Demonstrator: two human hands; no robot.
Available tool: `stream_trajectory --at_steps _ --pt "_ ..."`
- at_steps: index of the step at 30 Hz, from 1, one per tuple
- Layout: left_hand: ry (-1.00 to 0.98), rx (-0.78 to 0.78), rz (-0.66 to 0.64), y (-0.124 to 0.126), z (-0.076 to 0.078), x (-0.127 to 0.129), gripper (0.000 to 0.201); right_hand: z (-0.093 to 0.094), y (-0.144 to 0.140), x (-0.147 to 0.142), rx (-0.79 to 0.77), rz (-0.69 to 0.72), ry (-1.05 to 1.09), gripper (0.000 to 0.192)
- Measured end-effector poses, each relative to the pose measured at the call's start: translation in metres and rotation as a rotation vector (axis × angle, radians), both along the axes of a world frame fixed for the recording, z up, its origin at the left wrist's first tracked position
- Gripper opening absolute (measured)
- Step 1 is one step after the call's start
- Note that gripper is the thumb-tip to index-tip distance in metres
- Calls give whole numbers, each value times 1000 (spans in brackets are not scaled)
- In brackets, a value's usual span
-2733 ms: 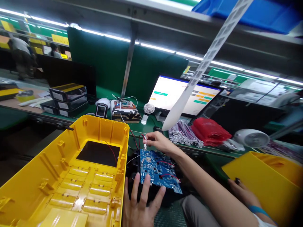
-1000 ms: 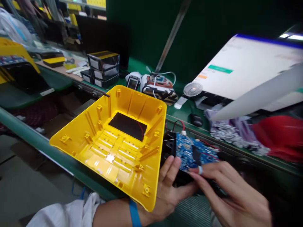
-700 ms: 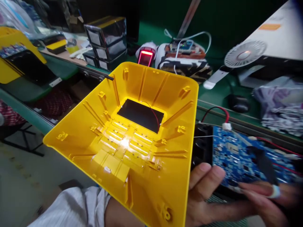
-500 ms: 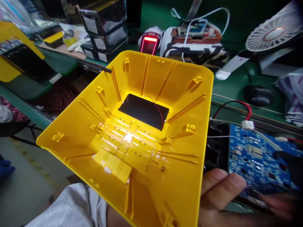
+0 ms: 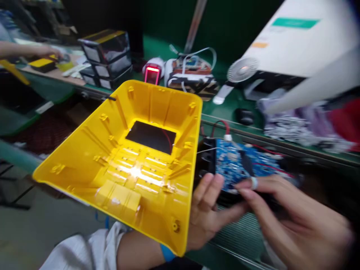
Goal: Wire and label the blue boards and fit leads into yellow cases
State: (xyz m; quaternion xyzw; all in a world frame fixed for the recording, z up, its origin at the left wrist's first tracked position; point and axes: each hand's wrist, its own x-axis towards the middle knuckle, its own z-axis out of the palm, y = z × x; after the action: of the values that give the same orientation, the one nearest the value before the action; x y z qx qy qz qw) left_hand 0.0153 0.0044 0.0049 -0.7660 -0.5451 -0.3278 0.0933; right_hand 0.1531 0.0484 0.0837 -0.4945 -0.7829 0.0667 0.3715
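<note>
1. Compared with half a second ago, the view has pulled back: the open yellow plastic housing shell (image 5: 123, 157) now sits smaller at centre-left of the frame, and the blue printed circuit board (image 5: 239, 167) shows whole at centre-right, just beside the shell's right wall.
2. The right hand (image 5: 292, 221), blurred at the edge before, is now fully in view at lower right, its fingertips pinching the board's near edge.
3. The left hand (image 5: 209, 213) closes its grip on the black block under the board, thumb on top.
4. The red scanner light (image 5: 152, 74) still glows behind the shell on the green counter (image 5: 230, 105).
5. A red wire (image 5: 218, 125) tethers board to shell; a co-worker's hand (image 5: 42, 50) works at upper left.
</note>
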Motion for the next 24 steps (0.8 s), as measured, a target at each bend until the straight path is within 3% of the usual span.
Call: stream_trajectory --at_steps 3,6,18,24 --pt "-84 108 -23 1 0 1 76 18 -2 -13 -52 55 55 6" --pt "-130 88 -83 3 -6 2 83 24 -1 -17 -119 69 117 11" --pt "-257 162 -151 6 -11 6 72 23 -4 -17 -81 84 145 16" --pt "-262 198 -154 9 -19 8 67 17 -5 -16 13 101 122 17"
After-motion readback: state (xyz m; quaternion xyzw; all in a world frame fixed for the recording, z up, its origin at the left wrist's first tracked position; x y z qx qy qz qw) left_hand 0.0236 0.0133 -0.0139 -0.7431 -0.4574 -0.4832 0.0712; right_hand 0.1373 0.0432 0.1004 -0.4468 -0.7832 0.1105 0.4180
